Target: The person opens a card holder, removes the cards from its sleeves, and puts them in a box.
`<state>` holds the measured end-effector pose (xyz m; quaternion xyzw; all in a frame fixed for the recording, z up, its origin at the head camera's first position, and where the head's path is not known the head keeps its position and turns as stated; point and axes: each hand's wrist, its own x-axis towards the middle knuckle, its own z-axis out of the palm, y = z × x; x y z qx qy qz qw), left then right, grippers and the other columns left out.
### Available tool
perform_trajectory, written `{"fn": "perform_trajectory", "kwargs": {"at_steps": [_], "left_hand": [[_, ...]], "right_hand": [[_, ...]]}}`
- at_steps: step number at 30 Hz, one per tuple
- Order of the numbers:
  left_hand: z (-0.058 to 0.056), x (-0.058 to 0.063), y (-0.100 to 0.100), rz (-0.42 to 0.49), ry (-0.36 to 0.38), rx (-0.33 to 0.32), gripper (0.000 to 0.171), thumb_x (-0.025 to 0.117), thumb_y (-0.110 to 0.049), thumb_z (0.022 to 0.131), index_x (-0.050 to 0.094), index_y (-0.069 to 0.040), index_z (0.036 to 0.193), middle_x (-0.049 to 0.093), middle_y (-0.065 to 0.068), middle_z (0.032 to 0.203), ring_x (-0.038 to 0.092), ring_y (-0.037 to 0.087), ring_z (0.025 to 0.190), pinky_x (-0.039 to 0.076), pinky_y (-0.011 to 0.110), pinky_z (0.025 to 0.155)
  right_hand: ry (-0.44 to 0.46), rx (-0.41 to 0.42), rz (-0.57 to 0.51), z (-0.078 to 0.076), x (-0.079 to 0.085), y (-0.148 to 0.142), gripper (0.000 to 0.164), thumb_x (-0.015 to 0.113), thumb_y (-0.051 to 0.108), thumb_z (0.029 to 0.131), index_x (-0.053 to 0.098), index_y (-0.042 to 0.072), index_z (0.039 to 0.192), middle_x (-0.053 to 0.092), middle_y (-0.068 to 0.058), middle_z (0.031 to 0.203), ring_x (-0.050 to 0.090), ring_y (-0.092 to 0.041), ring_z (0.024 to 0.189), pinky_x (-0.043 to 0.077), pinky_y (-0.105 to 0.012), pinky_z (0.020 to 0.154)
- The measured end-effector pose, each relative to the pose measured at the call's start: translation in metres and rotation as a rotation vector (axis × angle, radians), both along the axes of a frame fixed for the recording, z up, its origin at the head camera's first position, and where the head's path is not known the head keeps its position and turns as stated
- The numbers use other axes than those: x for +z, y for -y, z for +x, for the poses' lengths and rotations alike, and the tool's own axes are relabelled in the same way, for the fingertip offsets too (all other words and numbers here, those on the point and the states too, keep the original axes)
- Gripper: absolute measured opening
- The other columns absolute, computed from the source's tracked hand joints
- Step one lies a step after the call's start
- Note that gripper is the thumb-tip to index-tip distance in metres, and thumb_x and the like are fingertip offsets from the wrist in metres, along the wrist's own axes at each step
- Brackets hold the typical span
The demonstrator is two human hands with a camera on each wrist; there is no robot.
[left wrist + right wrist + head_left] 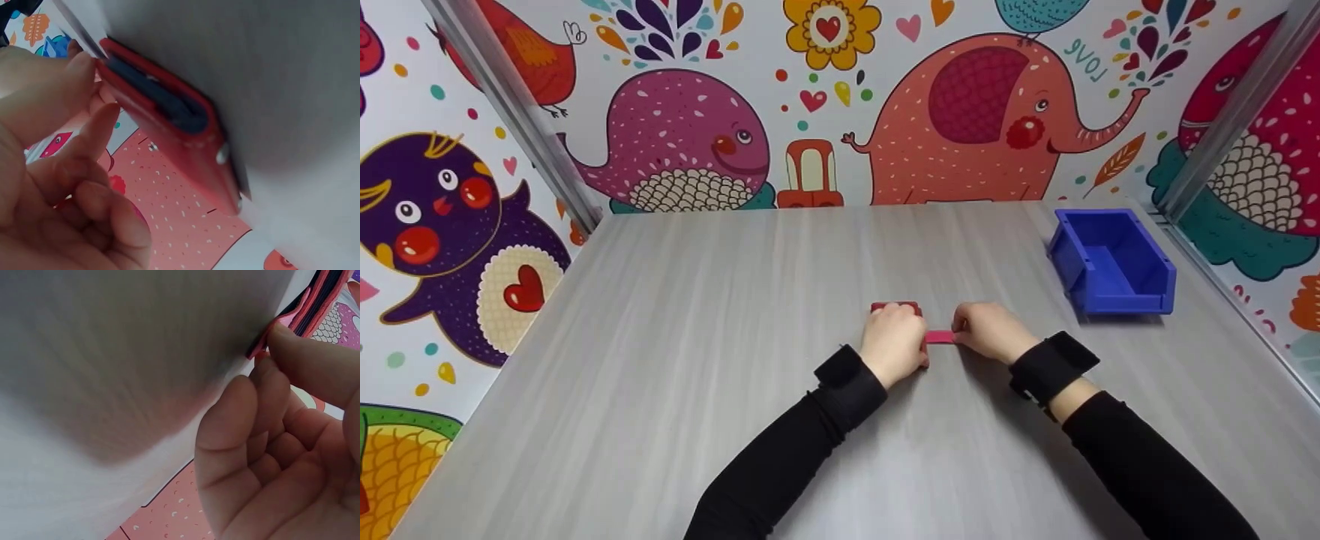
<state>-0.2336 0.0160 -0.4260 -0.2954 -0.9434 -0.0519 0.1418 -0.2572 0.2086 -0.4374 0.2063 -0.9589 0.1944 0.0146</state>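
A small red wallet with dark lining lies on the table under my left hand. In the left wrist view, the thumb and fingertips hold one end of the wallet, whose edge shows a dark layer between red covers. A pink strap runs from the wallet's right side to my right hand. Thumb and forefinger of the right hand pinch the strap in the right wrist view, where the wallet's edge shows at the top right. The other right fingers curl loosely below.
A blue plastic bin stands at the back right of the grey table. Walls printed with cartoon animals rise behind and on both sides, with metal posts at the corners.
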Motion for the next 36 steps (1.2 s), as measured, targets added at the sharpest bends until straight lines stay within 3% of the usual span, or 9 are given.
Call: {"fn": "perform_trajectory", "kwargs": {"at_steps": [9, 18, 36], "left_hand": [[0.0017, -0.0018, -0.0068, -0.059, -0.050, 0.012, 0.028, 0.090, -0.035, 0.065, 0.077, -0.017, 0.082, 0.067, 0.003, 0.084, 0.062, 0.024, 0.080, 0.050, 0.037, 0.069], [0.0028, -0.0053, -0.0086, -0.087, -0.096, 0.010, 0.020, 0.085, -0.028, 0.069, 0.077, -0.015, 0.083, 0.066, 0.003, 0.083, 0.061, 0.023, 0.079, 0.048, 0.036, 0.068], [0.0047, -0.0049, -0.0016, 0.004, -0.031, 0.002, 0.020, 0.084, -0.030, 0.073, 0.073, -0.014, 0.081, 0.064, 0.002, 0.084, 0.060, 0.023, 0.080, 0.048, 0.035, 0.069]], "right_hand": [[0.011, -0.017, 0.013, 0.0000, 0.0017, 0.0001, 0.010, 0.076, 0.007, 0.081, 0.066, 0.006, 0.079, 0.060, -0.003, 0.069, 0.054, -0.021, 0.065, 0.047, -0.040, 0.065], [0.011, -0.012, 0.012, -0.0001, 0.0018, -0.0005, 0.010, 0.075, 0.006, 0.082, 0.066, 0.005, 0.080, 0.061, -0.004, 0.071, 0.056, -0.023, 0.066, 0.048, -0.042, 0.066], [0.009, -0.022, 0.017, 0.0001, 0.0013, 0.0013, 0.011, 0.075, 0.006, 0.083, 0.065, 0.006, 0.081, 0.060, -0.004, 0.071, 0.055, -0.023, 0.066, 0.047, -0.041, 0.065]]}}
